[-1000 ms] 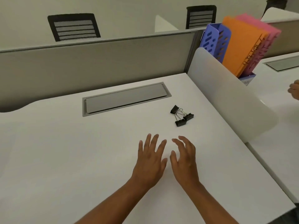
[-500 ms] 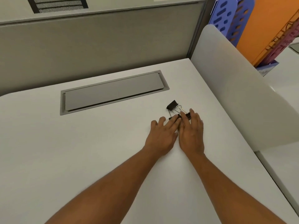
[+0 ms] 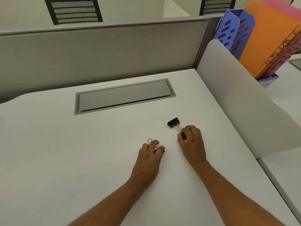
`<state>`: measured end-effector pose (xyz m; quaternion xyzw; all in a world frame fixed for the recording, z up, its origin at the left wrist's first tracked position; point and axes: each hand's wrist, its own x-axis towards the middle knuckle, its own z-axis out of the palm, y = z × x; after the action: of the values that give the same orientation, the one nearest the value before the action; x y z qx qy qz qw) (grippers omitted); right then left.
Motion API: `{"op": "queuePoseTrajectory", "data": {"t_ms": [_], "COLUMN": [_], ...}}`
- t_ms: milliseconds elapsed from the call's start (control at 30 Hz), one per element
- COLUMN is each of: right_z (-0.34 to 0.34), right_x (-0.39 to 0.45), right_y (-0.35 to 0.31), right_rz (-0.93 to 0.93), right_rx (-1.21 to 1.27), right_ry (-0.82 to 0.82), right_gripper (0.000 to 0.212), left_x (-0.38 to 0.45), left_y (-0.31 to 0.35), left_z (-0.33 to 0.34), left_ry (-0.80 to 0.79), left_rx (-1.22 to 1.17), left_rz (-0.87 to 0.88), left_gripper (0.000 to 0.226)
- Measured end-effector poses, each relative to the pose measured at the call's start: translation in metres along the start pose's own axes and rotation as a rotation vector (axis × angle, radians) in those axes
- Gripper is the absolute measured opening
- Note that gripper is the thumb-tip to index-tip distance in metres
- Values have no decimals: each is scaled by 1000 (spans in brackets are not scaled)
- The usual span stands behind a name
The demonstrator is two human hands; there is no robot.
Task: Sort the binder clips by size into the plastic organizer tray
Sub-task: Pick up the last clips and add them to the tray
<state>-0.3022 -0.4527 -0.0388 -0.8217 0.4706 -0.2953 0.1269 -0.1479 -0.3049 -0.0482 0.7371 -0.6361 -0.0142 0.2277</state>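
One black binder clip [image 3: 173,122] lies on the white desk [image 3: 65,160], its wire handles pointing toward my right hand [image 3: 192,142]. That hand pinches a second black clip [image 3: 183,136] between thumb and fingers, just below the first. Further left, my left hand [image 3: 152,154] is closed over a third clip; only its silver wire loop [image 3: 149,141] and a dark edge show past the fingers. No organizer tray is in view.
A grey cable hatch [image 3: 123,97] is set into the desk behind the clips. A white curved divider [image 3: 244,101] bounds the desk on the right, with blue file racks [image 3: 234,30] holding orange and pink folders behind it. A grey partition runs along the back.
My hands reached forward to the clip cluster, then drew apart. The left hand pulled one clip to the left; the right hand took hold of another. One clip stays in place.
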Motion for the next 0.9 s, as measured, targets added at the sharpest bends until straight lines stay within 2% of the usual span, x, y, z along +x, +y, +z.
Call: {"op": "queuePoseTrajectory", "data": {"t_ms": [100,200,300,500,600,700,800,900], "right_z": [-2,3,9,-1,-9,-19,-28,-32], "right_x": [-37,-83,-111,-118,-113,-115,-128,-146], "right_y": [-33,-77,-112,-159,-178,-205,-240,-270], "right_rz": [-57,-141,-131,200,400,448,343,193], "right_rx": [71,138,207,472,601,704,774,794], "right_ry": [-58,-126,-152,-174,-242,-249,-291,-372], "right_gripper": [14,14,14,18,15,15,14,18], "left_x": [-57,-106,-133,-140,-139,-140,-147,-156], "left_y": [-10,-16,-20,-16,-22,-29,-34,-41], "left_z": [-38,-78,-107,-155,-169,-180,-195,-214], "left_ry": [27,49,124,307,228,96,25,113], "left_rx": [-155,-359,-446,-720,-957,-1148,-1182,-1226], "left_rz": [-70,-370,-558,-852,-1064,-1259,-1252,-1180], "left_gripper": [19,21,23,18,19,24,41,40]}}
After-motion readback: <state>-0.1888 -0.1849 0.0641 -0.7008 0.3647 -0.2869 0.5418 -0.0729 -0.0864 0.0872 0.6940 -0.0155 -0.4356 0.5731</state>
